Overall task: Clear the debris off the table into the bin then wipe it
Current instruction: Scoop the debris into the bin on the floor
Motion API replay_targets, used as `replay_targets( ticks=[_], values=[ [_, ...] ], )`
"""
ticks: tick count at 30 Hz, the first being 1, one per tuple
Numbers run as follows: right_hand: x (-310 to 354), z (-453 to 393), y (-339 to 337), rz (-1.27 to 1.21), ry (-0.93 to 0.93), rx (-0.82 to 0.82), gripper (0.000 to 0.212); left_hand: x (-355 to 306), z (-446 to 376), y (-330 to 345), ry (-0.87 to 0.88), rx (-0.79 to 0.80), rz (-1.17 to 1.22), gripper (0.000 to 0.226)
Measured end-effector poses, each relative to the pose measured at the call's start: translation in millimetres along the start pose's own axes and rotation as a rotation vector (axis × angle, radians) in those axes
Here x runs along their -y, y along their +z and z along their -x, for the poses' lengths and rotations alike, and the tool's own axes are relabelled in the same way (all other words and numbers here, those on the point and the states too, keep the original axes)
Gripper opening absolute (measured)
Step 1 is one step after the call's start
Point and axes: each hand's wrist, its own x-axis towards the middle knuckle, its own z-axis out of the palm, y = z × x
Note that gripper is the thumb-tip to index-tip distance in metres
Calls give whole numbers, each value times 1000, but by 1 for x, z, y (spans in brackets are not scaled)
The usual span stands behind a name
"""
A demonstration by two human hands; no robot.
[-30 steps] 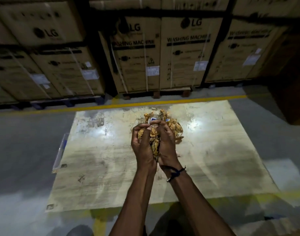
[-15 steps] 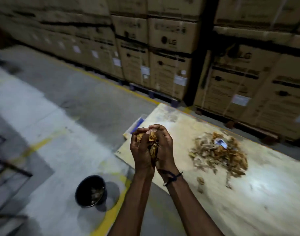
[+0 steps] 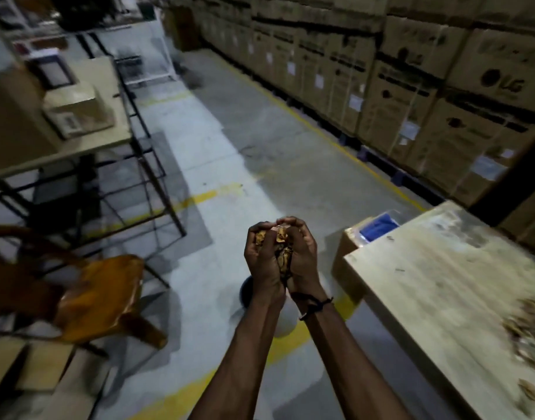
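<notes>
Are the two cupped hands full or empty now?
Full: the left hand and right hand are pressed together around brown debris showing between them.

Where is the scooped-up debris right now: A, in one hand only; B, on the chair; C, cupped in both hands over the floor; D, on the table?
C: the debris sits between the left hand and right hand, held over the floor left of the table.

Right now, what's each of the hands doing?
Left hand: cupped around crumpled brown dry debris.
Right hand: cupped around the same debris.
</notes>
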Motion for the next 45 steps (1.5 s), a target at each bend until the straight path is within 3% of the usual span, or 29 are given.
replay_targets(
  ticks=[8,23,35,45],
  values=[
    [-78,-1,72,-16,159,-11,11,-28,-58,-90,-68,-104,-17,12],
    [-174,-147,90,-7,271,-227,16,18,-223,-117,-267,-158,-104,11],
    [-269,-230,31,142,421,-606,16,127,-319,-162,-568,-193,-373,14],
    [-463,-276,-86,31,489,-916,16,293,-392,-290,-812,-90,-630,6]
  ],
)
